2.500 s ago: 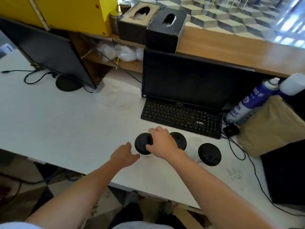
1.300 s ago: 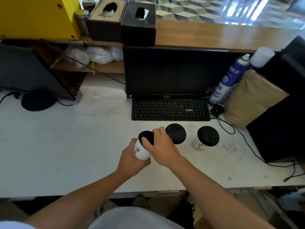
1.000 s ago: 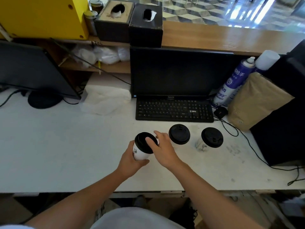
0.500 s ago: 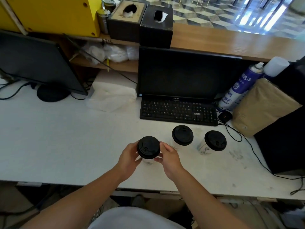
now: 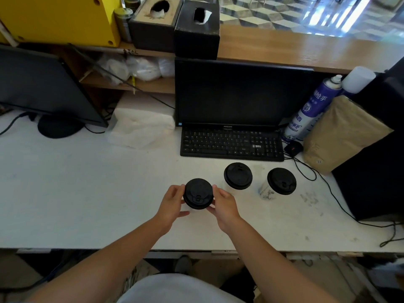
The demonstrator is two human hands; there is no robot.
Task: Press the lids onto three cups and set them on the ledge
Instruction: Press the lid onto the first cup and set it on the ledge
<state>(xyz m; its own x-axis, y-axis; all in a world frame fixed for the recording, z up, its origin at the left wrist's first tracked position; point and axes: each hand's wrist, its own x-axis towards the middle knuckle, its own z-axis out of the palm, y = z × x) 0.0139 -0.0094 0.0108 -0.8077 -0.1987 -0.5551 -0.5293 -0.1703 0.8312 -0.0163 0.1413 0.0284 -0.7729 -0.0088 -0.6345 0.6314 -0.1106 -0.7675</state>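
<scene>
Three white paper cups with black lids stand on the white desk (image 5: 87,189). I hold the nearest cup (image 5: 198,193) upright between both hands: my left hand (image 5: 171,204) grips its left side and my right hand (image 5: 223,204) its right side, with fingers at the lid's rim. Its white body is mostly hidden under the lid. The second cup (image 5: 237,176) and third cup (image 5: 281,182) stand to the right, in front of the keyboard. The wooden ledge (image 5: 295,48) runs along the back, above the monitor.
A black monitor (image 5: 240,92) and keyboard (image 5: 231,143) sit behind the cups. Two tissue boxes (image 5: 175,25) and a yellow box (image 5: 59,18) occupy the ledge's left part. A spray can (image 5: 310,110), brown bag (image 5: 343,132) and black case stand at right, cables trailing.
The left cup went from tilted in my hands to upright. My hands moved from on top of the lid to either side of it.
</scene>
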